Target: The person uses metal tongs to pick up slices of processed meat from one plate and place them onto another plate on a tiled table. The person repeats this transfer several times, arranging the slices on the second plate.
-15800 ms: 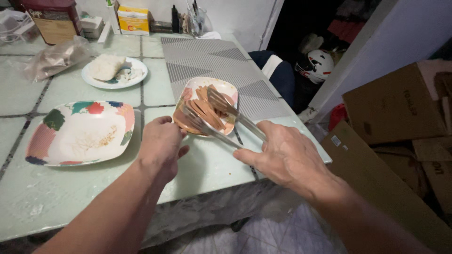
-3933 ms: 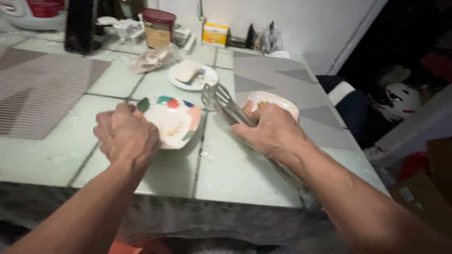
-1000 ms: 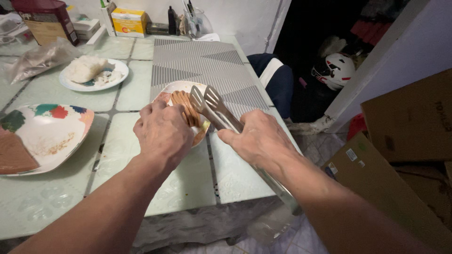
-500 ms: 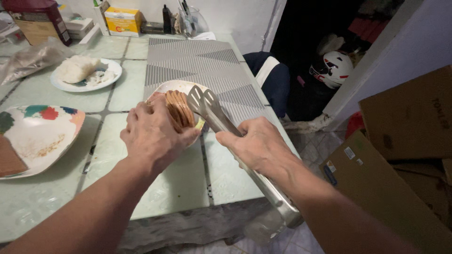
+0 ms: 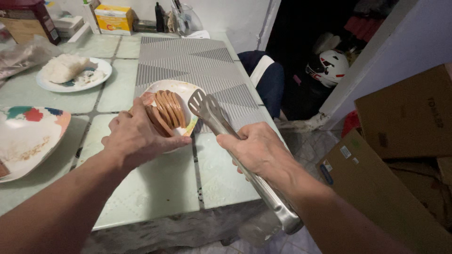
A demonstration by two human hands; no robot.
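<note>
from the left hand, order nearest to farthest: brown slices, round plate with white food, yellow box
1. Brown slices: touching the left hand, stacked on the small plate.
2. Round plate with white food: farther back, left of the hand.
3. Yellow box: against the far wall.

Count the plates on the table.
3: a plate of brown slices by the left hand, a colourful plate at left, a round white plate farther back.

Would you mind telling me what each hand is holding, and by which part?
The right hand grips the metal tongs mid-handle. The left hand holds the stacked brown slices at their near end, over the small plate.
</note>
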